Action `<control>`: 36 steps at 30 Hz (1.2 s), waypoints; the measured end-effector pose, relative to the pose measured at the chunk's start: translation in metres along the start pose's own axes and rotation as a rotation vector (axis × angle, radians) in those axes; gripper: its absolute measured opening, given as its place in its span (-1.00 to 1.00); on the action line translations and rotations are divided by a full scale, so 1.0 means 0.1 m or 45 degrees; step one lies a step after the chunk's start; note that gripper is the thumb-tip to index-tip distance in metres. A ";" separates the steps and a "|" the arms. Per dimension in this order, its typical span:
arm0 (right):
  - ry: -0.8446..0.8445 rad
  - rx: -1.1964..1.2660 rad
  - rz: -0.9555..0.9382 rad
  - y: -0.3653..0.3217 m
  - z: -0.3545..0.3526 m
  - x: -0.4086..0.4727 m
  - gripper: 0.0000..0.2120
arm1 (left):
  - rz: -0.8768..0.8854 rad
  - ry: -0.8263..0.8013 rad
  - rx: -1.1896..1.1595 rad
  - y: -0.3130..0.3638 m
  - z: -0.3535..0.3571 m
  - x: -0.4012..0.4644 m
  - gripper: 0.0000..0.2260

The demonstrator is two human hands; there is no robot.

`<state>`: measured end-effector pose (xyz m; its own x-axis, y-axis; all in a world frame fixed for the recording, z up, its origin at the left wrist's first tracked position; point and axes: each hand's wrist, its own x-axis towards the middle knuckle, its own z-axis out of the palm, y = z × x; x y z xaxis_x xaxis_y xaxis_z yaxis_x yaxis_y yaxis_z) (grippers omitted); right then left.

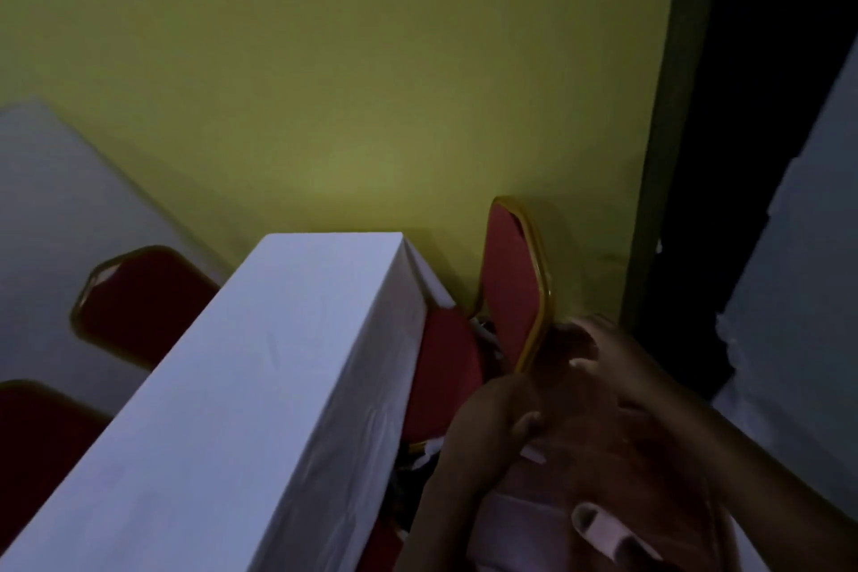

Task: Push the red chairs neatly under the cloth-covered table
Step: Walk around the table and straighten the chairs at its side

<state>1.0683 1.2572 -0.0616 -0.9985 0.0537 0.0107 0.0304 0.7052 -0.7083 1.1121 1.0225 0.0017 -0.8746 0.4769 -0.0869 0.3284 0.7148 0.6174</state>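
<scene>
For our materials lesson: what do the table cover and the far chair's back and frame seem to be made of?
Table cover: white woven cloth, matte, with creases and a folded corner. Chair back: red fabric upholstery, probably padded, no shine. Chair frame: gold-coloured, likely painted metal, with slight sheen; dim light leaves this uncertain.

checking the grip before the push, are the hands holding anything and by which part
The right hand touches the red chair at its backrest's gold edge; a closed grip cannot be told. The left hand seems to hold nothing.
</scene>
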 end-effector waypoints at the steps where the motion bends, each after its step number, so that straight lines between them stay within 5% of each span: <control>1: -0.002 -0.004 0.005 0.06 -0.04 0.24 -0.36 | -0.017 -0.009 0.010 -0.01 -0.01 0.21 -0.56; 14: -0.299 -0.258 -0.397 0.64 -0.44 2.92 -0.20 | -0.308 0.109 -0.018 -0.08 0.32 2.51 -0.36; 19: -0.449 -0.324 -0.590 0.57 -0.42 3.39 -0.30 | -0.401 0.060 0.070 -0.09 0.49 2.96 -0.34; 26: -0.470 -0.469 -0.698 0.52 -0.33 3.66 -0.41 | -0.672 0.074 -0.032 -0.11 0.60 3.18 -0.17; 36: -0.529 -0.535 -0.906 0.37 -0.17 3.57 -0.55 | -0.665 -0.024 -0.148 -0.35 0.52 2.63 -0.11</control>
<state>0.7138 1.3147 -0.0716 -0.7219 -0.6912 0.0338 -0.6636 0.6776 -0.3171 0.8893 1.1494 -0.0834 -0.9043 0.0827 -0.4187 -0.1912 0.7986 0.5707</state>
